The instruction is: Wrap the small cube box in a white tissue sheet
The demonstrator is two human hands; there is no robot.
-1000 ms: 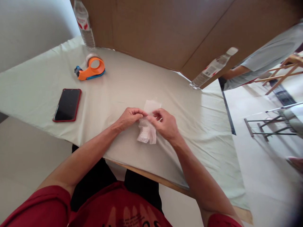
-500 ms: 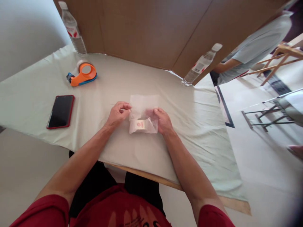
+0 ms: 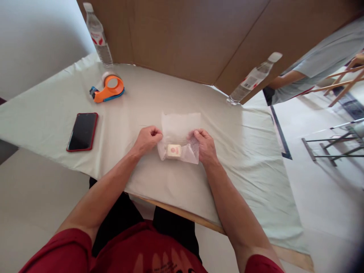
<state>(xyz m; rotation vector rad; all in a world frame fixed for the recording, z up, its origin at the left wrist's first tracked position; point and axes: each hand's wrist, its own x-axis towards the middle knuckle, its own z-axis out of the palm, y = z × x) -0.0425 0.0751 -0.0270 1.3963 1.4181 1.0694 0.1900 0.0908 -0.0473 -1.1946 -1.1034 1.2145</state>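
Observation:
A sheet of bubble wrap (image 3: 181, 123) lies on the cloth-covered table in front of me, its near part folded up around a small cream-coloured box (image 3: 173, 150) with a reddish print. My left hand (image 3: 148, 139) pinches the left edge of the wrap between thumb and fingers. At the opposite edge my right hand (image 3: 206, 145) grips the wrap, thumb on top and some fingers behind the see-through film. The box sits nearer the left side of the fold, and neither hand touches it directly.
An orange tape dispenser (image 3: 109, 89) and a phone in a red case (image 3: 82, 132) lie to the left. Water bottles (image 3: 99, 38) (image 3: 254, 79) stand against a cardboard panel (image 3: 182, 38) at the back. Another person's grey sleeve (image 3: 321, 57) shows beyond the panel at right.
My left fingers have closed on the wrap's left edge, where they were looser before. The folded part has shifted and opened a little, showing the box more plainly. The view has swung slightly left.

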